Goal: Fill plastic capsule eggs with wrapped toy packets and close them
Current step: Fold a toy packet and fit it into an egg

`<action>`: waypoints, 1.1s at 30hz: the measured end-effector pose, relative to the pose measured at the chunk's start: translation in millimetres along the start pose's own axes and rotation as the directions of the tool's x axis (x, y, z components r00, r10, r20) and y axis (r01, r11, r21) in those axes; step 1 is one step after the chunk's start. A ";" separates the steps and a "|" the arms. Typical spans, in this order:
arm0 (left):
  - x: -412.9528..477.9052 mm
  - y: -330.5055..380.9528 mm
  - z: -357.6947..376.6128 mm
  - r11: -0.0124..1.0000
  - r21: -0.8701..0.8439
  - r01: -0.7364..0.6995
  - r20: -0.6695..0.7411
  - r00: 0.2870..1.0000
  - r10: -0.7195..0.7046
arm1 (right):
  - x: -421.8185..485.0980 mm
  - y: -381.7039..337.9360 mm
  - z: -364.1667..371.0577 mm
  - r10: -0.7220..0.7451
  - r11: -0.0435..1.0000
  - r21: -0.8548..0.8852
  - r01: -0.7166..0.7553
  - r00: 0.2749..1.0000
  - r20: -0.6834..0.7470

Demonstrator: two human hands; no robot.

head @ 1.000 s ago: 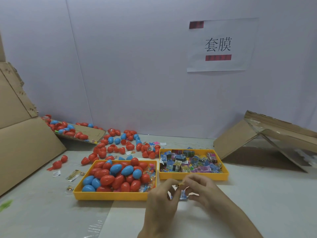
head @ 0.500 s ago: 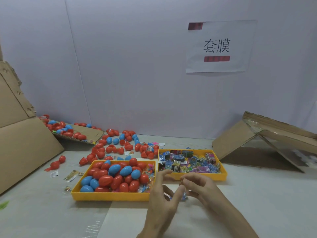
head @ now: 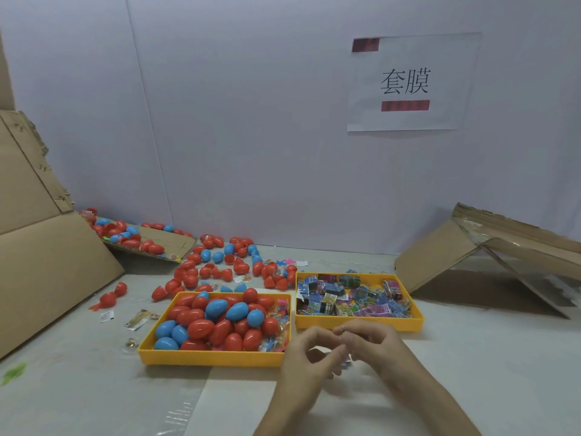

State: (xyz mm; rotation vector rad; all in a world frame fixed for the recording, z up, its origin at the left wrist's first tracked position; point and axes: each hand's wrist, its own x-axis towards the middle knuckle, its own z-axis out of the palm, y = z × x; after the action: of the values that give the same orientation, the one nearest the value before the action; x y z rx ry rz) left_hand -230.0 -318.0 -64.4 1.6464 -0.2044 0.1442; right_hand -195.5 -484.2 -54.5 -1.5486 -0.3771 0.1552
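Note:
Two yellow trays stand side by side on the table. The left tray (head: 207,357) is heaped with red and blue capsule eggs (head: 213,322). The right tray (head: 358,322) holds several wrapped toy packets (head: 349,297). Just in front of the trays my left hand (head: 303,363) and my right hand (head: 374,344) meet, fingers curled, pinching a small wrapped packet (head: 345,364) between them. Only a blue corner of that packet shows under the fingers; a small yellowish bit sits at my right fingertips.
More red and blue eggs (head: 217,262) lie loose behind the left tray and on a cardboard flap (head: 151,243) at the back left. A big cardboard sheet (head: 47,262) leans at the left, a collapsed box (head: 490,259) at the right. Small packets (head: 140,319) lie left of the trays.
My left fingers spread open half a second ago and have now curled back onto the packet. Both hands stay in front of the trays.

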 end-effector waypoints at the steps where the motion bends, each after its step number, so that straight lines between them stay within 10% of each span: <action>1: 0.5 0.1 0.3 1.000 -0.001 0.007 0.010 1.000 -0.007 | 0.1 0.3 0.1 -0.002 1.000 0.009 0.002 1.000 0.008; 27: 2.3 7.3 -4.7 0.854 -0.454 0.253 0.155 0.967 -0.204 | -1.5 -9.5 3.0 0.087 0.971 0.209 -0.116 0.986 0.143; 33: -2.3 12.8 1.6 0.919 -0.296 0.259 0.185 0.960 -0.211 | -2.2 -7.9 2.4 0.067 0.976 0.192 -0.105 0.979 0.195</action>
State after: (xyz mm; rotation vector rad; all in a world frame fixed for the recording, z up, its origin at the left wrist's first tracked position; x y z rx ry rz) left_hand -235.2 -320.5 -52.6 1.3455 -0.1331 -0.1901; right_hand -199.5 -482.9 -47.0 -1.3539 -0.4287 0.3981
